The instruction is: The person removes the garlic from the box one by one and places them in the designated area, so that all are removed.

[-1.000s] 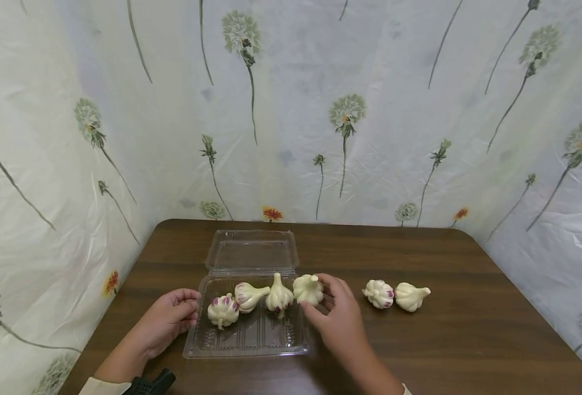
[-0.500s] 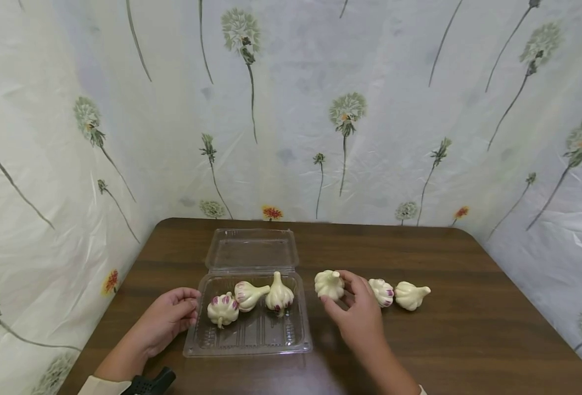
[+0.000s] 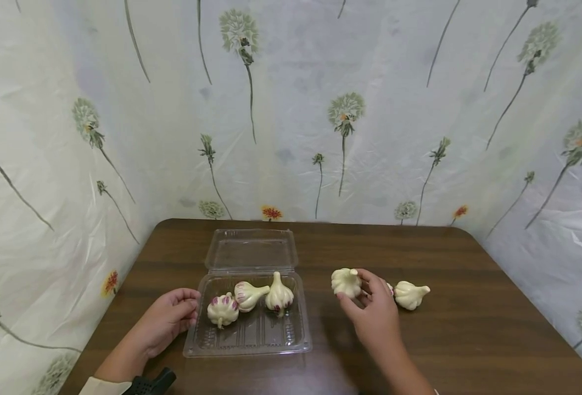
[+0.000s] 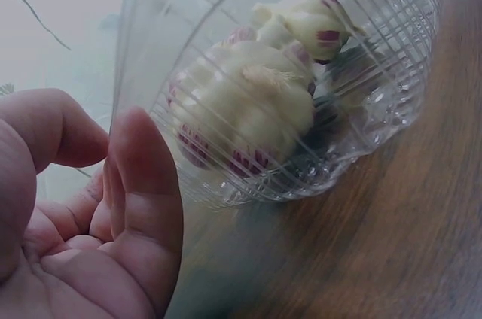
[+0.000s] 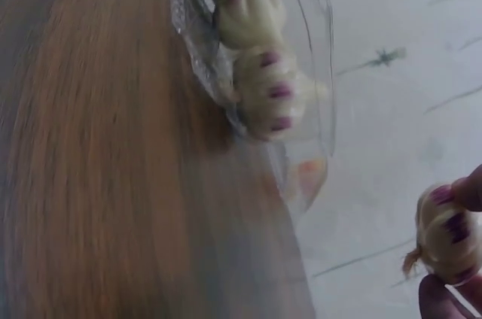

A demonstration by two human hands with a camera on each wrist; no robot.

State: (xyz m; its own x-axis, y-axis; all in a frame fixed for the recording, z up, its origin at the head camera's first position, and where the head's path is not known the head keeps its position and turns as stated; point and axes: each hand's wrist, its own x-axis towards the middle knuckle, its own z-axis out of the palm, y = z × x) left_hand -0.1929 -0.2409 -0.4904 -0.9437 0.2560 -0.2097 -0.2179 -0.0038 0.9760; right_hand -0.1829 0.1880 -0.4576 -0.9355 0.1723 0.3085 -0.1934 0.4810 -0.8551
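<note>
My right hand [image 3: 379, 321] grips a pale garlic bulb [image 3: 345, 283] between thumb and fingers, right of the clear plastic clamshell box [image 3: 251, 349]. In the right wrist view that garlic bulb [image 5: 447, 238] shows purple streaks and a tuft of roots. My left hand [image 3: 168, 319] pinches the box's left rim with thumb and forefinger. Inside the box lie three garlic bulbs: a purple-streaked one [image 3: 223, 311] at left, another on its side [image 3: 249, 297], and one with its stem up [image 3: 279, 295].
The box's lid [image 3: 251, 250] lies folded back toward the wall. On the brown wooden table [image 3: 469, 340], a garlic bulb [image 3: 411, 295] rests right of my right hand, and another beside it is mostly hidden behind the fingers. A flower-printed sheet [image 3: 291, 109] hangs behind.
My right hand has carried the garlic bulb away from over the box's right edge, toward the right, and now covers most of one table bulb. The left hand stays at the rim.
</note>
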